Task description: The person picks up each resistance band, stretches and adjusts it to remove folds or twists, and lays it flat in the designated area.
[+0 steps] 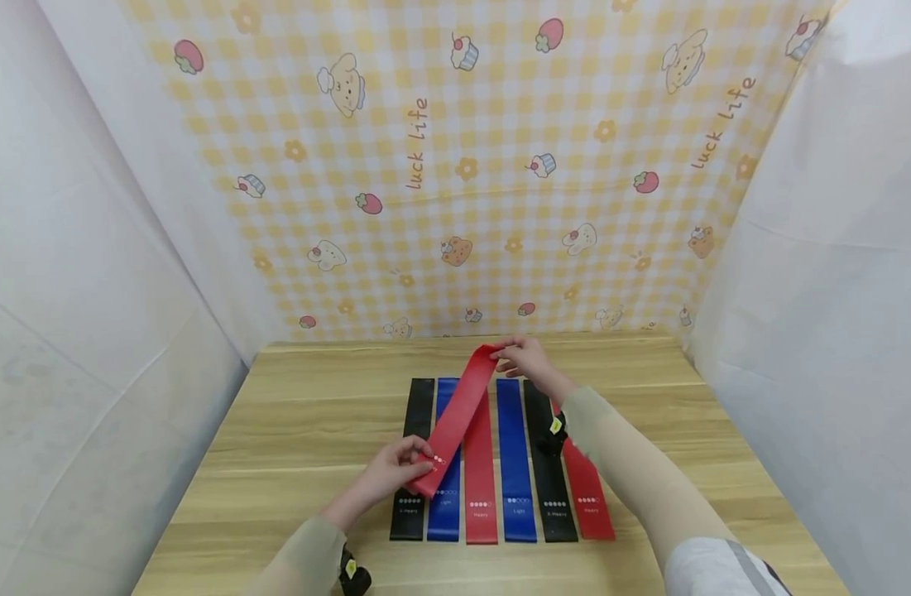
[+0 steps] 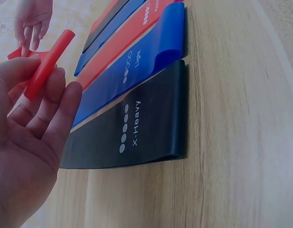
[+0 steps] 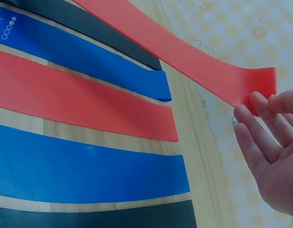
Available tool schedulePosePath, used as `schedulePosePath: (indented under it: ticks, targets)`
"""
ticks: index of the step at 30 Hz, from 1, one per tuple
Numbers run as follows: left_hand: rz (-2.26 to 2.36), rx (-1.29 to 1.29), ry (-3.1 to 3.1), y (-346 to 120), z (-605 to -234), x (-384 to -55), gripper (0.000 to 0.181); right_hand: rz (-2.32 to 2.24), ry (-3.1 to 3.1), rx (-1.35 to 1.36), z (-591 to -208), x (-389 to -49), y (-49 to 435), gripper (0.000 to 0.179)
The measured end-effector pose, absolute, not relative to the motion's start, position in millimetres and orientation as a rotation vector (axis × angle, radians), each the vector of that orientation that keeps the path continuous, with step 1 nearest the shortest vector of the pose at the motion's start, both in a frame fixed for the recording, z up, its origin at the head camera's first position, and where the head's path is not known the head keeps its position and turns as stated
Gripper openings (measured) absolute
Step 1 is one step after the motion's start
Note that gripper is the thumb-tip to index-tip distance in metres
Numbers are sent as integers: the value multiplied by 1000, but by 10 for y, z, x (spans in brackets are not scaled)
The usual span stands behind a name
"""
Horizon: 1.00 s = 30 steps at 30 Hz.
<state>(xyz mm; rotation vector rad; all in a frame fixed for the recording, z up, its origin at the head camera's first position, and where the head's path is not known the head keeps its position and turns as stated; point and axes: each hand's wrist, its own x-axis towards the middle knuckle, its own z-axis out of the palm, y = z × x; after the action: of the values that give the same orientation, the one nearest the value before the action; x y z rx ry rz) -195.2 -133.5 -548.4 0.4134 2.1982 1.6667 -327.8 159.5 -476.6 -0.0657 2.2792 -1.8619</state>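
Note:
A red resistance band (image 1: 461,410) is stretched slantwise above the table between both hands. My left hand (image 1: 391,466) pinches its near end between thumb and fingers, and my right hand (image 1: 528,361) pinches the far end. In the right wrist view that end is folded over at the fingertips. Beneath it lie flat bands side by side: a black X-Heavy band (image 2: 132,121), a blue Light band (image 1: 444,526) and a red Heavy band (image 1: 480,472). The lifted band partly covers the left blue one in the head view.
Further right lie another blue Light band (image 1: 515,455), a black X-Heavy band (image 1: 559,501) and a red Heavy band (image 1: 591,497), partly behind the right forearm. The wooden table (image 1: 306,430) meets a checked cloth backdrop (image 1: 500,207), with white sheets (image 1: 75,290) at the sides.

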Motion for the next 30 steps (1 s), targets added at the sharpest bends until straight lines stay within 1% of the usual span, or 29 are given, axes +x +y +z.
schedulePosePath:
  ticks: [2,7,15,22,30]
  targets:
    - [1659,411,2184,-1324,-5531,-1966,19,-1871,2286,-50,-4867,-3336,1619,32]
    - [1660,417,2125,-1288,-5559,-1973,21,-1874,2327,-51,-4915,-3343,1659,30]
    - [1661,430,2088,-1209,-5577,-1968,18,-1894,2301,-52,-4933,-3360,1766,29]
    - [1617,450,2106,-1143,-5561,-1967,18,-1894,2290,-33,-4895,-3317,1828,30]
    - [1587,473,2109,-996,-5573,-1961,19,-1906,2291,-22,-4945,-3328,1938,33]
